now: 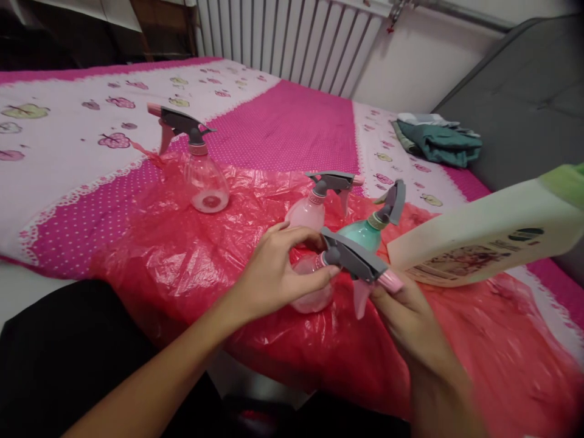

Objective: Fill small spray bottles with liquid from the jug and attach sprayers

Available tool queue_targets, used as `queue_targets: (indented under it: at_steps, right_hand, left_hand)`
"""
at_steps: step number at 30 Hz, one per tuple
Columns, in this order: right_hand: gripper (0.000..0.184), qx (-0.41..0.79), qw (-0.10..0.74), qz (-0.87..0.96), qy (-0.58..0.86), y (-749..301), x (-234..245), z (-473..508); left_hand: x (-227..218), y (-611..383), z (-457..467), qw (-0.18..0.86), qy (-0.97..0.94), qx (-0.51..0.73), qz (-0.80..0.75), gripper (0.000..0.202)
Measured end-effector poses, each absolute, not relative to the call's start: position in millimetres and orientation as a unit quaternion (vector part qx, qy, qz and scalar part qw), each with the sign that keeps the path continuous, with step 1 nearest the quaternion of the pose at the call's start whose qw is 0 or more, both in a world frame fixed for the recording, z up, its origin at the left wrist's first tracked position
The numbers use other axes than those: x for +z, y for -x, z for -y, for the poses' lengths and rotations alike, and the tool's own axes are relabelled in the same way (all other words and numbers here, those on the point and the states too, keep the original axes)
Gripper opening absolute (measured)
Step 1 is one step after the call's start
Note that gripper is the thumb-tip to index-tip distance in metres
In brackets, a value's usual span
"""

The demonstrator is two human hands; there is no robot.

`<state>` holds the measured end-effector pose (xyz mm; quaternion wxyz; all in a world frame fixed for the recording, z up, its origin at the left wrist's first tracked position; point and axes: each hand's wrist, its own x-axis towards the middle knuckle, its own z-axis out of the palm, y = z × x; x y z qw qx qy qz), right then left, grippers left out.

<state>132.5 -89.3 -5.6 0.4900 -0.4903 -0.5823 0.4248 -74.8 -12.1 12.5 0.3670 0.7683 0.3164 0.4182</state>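
A clear pink spray bottle (pixel 314 301) with a grey and pink spray head (pixel 353 255) is in front of me on the red plastic sheet. My left hand (pixel 283 267) is closed around its neck, thumb and fingers just under the head. At the pink nozzle end, my right hand (pixel 404 304) pinches the spray head; some of its fingers are hidden. Just behind stand another pink spray bottle (pixel 305 213) and a green one (pixel 362 234). Farther left, a clear pink spray bottle (pixel 205 182) stands upright with a little whitish liquid at its bottom.
A large white bottle (pixel 479 234) with a green top leans on the right. Red plastic sheeting (pixel 182 261) covers the near part of the bed (pixel 301 128). Folded clothes (pixel 440 140) lie by the grey headboard (pixel 533 91). A radiator (pixel 292 42) is at the back.
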Motion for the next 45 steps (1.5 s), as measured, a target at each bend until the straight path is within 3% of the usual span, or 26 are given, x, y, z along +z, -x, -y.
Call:
queue_targets:
  at_steps: [8, 13, 17, 22, 28, 36, 40, 45]
  right_hand:
    - [0.037, 0.404, 0.503, 0.581, 0.496, -109, -3, 71]
    - [0.031, 0.382, 0.517, 0.563, 0.52, -105, 3, 75]
    - [0.014, 0.308, 0.544, 0.54, 0.563, -91, 4, 70]
    - [0.032, 0.199, 0.578, 0.48, 0.629, -77, -7, 69]
    - [0.034, 0.278, 0.578, 0.442, 0.627, -72, -16, 75]
    - [0.031, 0.259, 0.573, 0.45, 0.634, -74, -20, 70]
    - [0.042, 0.267, 0.626, 0.419, 0.602, -65, -23, 66]
    - [0.051, 0.283, 0.646, 0.385, 0.595, -57, -32, 66]
  left_hand:
    - [3, 89, 2, 0.524, -0.706, 0.381, -0.287, 0.025]
    - [-1, 99, 0, 0.489, -0.784, 0.281, -0.262, 0.08]
    - [-4, 89, 9, 0.434, -0.796, 0.296, -0.301, 0.056]
    - [-4, 82, 15, 0.402, -0.798, 0.297, -0.337, 0.051]
    - [-11, 83, 13, 0.385, -0.801, 0.324, -0.324, 0.053]
    - [-4, 87, 13, 0.367, -0.822, 0.304, -0.312, 0.052]
    - [7, 100, 8, 0.428, -0.803, 0.326, -0.257, 0.062]
    - [4, 91, 6, 0.497, -0.742, 0.397, -0.211, 0.047]
